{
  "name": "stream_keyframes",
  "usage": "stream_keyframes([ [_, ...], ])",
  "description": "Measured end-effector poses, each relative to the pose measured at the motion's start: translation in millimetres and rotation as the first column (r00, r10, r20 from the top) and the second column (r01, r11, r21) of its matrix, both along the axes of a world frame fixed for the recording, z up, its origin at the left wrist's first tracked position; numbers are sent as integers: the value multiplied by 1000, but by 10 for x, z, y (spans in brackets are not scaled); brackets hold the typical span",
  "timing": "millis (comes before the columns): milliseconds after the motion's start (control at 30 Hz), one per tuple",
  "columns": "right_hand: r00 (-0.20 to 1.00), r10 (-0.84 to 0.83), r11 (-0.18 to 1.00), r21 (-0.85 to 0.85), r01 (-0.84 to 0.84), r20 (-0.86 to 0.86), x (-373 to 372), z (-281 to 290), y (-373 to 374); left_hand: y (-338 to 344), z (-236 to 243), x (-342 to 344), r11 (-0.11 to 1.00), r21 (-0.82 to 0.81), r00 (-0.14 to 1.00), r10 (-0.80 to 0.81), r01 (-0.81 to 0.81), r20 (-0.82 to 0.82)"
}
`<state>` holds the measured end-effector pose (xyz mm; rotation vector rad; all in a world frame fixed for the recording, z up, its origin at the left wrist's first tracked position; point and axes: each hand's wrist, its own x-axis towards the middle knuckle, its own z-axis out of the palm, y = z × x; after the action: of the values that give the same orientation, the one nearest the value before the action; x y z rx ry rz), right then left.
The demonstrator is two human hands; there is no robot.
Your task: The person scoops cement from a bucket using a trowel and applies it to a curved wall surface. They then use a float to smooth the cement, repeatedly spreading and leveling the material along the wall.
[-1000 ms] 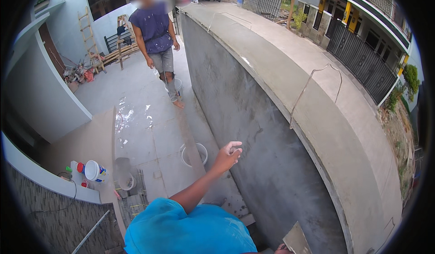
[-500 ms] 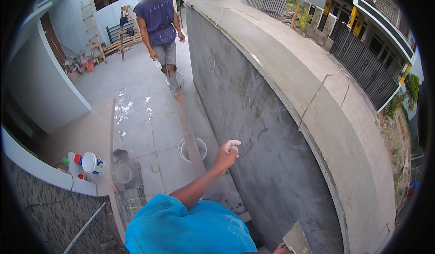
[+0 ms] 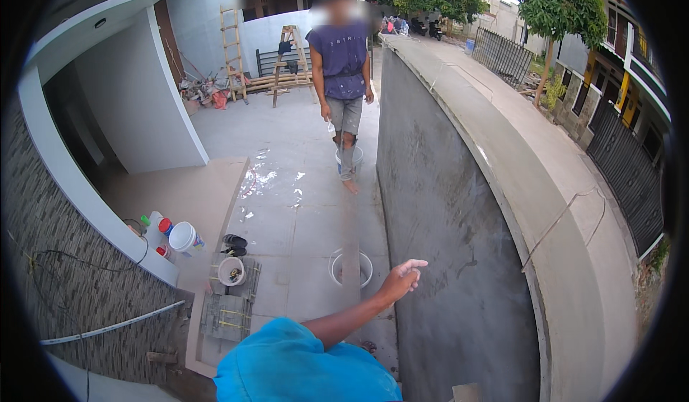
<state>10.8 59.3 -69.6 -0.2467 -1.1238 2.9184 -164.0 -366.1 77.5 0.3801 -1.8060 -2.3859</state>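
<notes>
A grey plastered wall (image 3: pixel 459 237) rises on my right, with darker, damp-looking patches across its face. My left hand (image 3: pixel 403 281) is held up beside it, empty, the index finger stretched out toward the wall and the other fingers loosely curled. Whether the fingertip touches the plaster I cannot tell. At the lower edge pokes up the corner of a flat trowel blade (image 3: pixel 466 393); my right hand is outside the picture. Under my left forearm, a white bucket (image 3: pixel 364 280) stands on the floor behind a long narrow plank (image 3: pixel 350 240).
Ahead, a co-worker (image 3: pixel 343 64) in a dark top stands by another bucket (image 3: pixel 339 161), holding a pale brush-like tool (image 3: pixel 331 128). Tubs (image 3: pixel 185 237) sit on a ledge at left, near a small pail (image 3: pixel 230 271). Bent wire (image 3: pixel 563 219) juts over the wall's top.
My view has tilted up and turned left, so the scene sits lower and farther right. The right hand has dropped out of the picture. My left hand keeps its pointing shape.
</notes>
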Motion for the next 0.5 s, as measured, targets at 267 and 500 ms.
stream_keyframes([
  [267, 960, 257, 950, 156, -272, 109, -498, -305, -208, -1442, 746, 226, 858, -48, 836, 483, -511, -262],
  [500, 877, 452, 849, 224, -479, 163, -892, -463, -345, -3014, 3776, 1807, 338, 88, 115, 537, -937, -836],
])
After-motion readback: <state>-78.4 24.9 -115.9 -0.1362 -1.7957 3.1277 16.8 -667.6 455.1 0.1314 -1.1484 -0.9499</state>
